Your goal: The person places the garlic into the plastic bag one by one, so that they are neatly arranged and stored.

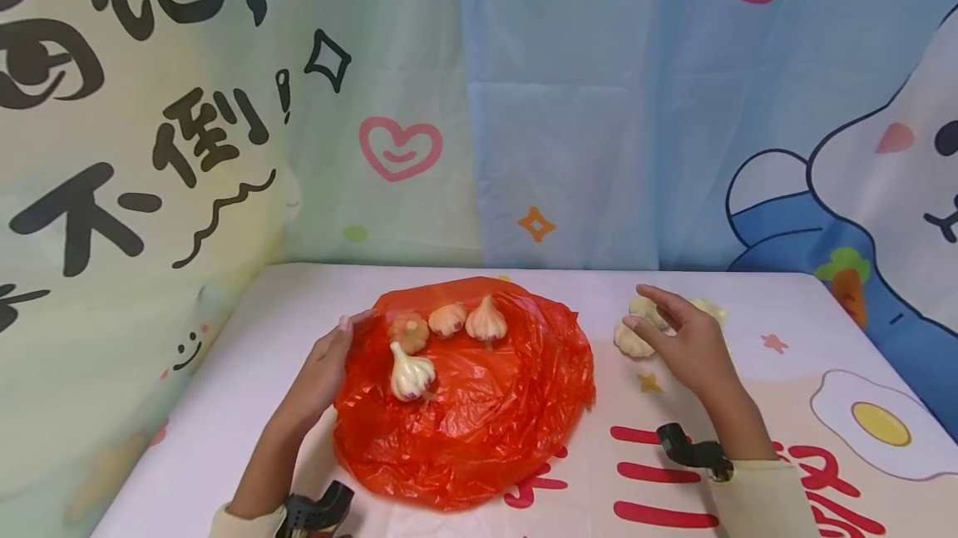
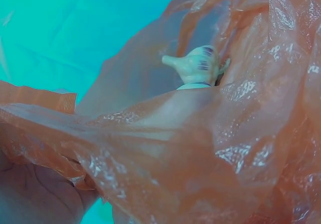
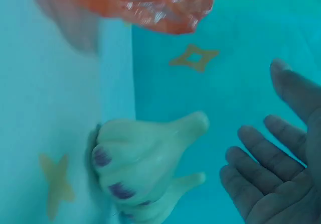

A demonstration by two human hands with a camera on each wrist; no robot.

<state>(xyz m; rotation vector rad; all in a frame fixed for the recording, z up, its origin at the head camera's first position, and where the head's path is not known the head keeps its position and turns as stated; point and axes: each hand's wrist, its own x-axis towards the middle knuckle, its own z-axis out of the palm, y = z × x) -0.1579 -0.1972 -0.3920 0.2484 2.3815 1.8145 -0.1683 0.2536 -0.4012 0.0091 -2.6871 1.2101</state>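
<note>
A red plastic bag lies spread on the table with its mouth facing up. In it are a white garlic bulb and several pinkish-brown garlic bulbs. My left hand holds the bag's left rim, its fingers partly hidden by the plastic; in the left wrist view a garlic bulb shows past the raised plastic. To the right of the bag, my right hand hovers with thumb and fingers spread, nothing between them. Pale garlic bulbs lie beside and behind it, close up in the right wrist view.
The white table has a printed cover with a fried egg and red lettering at the right front. A printed cloth backdrop hangs behind the table's far edge. Each wrist wears a black camera mount.
</note>
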